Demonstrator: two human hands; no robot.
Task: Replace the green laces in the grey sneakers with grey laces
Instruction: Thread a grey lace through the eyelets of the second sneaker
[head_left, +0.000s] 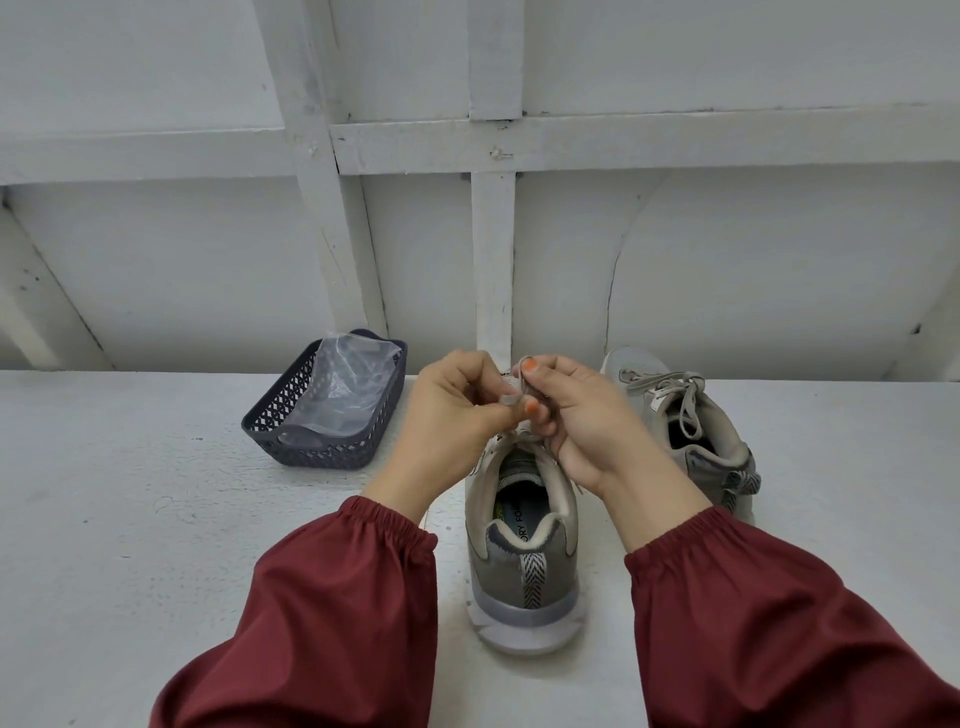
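Observation:
A grey sneaker (524, 561) stands in the middle of the white table, heel towards me. Above its tongue my left hand (457, 410) pinches a grey lace (511, 397) between thumb and fingers. My right hand (576, 415) holds another stretch of the same lace, which loops over its index finger. The two hands touch each other and hide the front of the shoe. A second grey sneaker (691, 431) stands to the right with a grey lace tied in a bow. No green lace is in view.
A dark lattice basket (291, 431) with a clear plastic bag (343, 389) in it sits at the back left of the table (130, 519). A white panelled wall (727, 270) rises directly behind the table.

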